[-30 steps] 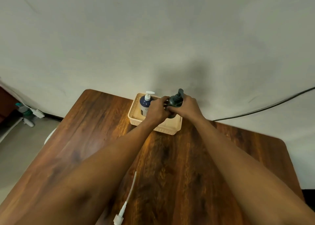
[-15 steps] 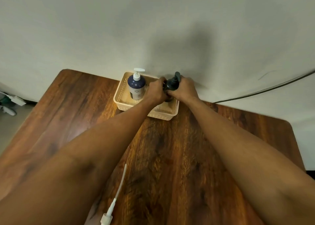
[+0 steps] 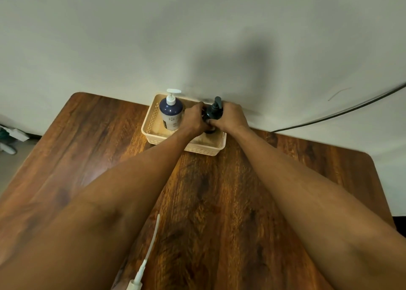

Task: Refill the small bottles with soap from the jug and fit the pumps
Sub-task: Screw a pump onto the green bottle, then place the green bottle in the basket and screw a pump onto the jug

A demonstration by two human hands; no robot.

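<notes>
Where both forearms reach out over the wooden surface (image 3: 219,201), left hand (image 3: 195,119) and right hand (image 3: 230,117) meeting on a dark green bottle (image 3: 212,114) at the far edge, close against the pale wall (image 3: 197,37). Held upright inside the right part of a cream plastic basket (image 3: 206,150), dark pump head (image 3: 217,102) fitted on top and poking up between the two hands. Left fingers (image 3: 201,107) curled tightly round the bottle's left side, right fingers (image 3: 214,121) wrapped round its right side and front, both sets closed on it with thumbs nearly touching; lower body of the bottle hidden behind the hands, so cannot tell whether resting on the basket floor.

Standing upright in the left part of the same basket, a dark blue bottle (image 3: 171,116) with a white label and a white pump (image 3: 173,94) fitted, nozzle pointing right; just beside the left hand, not touched by it.

Lying loose on the near part of the surface, below the left forearm, a white pump with its long thin dip tube (image 3: 151,243) angled up and to the right, collar end at the bottom edge of view, well apart from the basket.

Running along the wall at the far right, a dark cable (image 3: 329,116). Off the left edge of the surface, some blurred pale and green items on the floor (image 3: 11,136), too unclear to name. No jug anywhere in view.
</notes>
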